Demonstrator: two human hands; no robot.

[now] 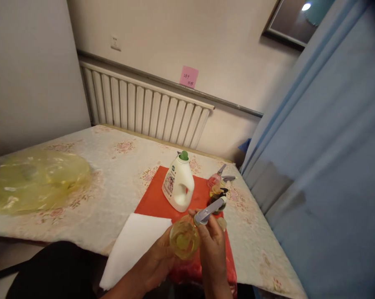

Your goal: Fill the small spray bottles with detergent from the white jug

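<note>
My left hand [156,261] is wrapped round a small clear bottle of yellow-green liquid [184,239], held above the table's near edge. My right hand [212,245] grips the grey pump spray head [209,211] at the bottle's top, fingers closed on it. Just beyond, a white detergent jug with a green cap [178,182] stands upright on a red mat [162,199]. To the jug's right, on the same mat, stand a pink spray bottle [215,179] and a dark pump bottle [220,198].
A white folded cloth [134,245] lies at the near edge, left of my hands. A yellow plastic bag [34,178] sits far left on the floral tablecloth [112,166]. A radiator [143,108] lines the wall behind; a blue curtain [324,166] hangs at right.
</note>
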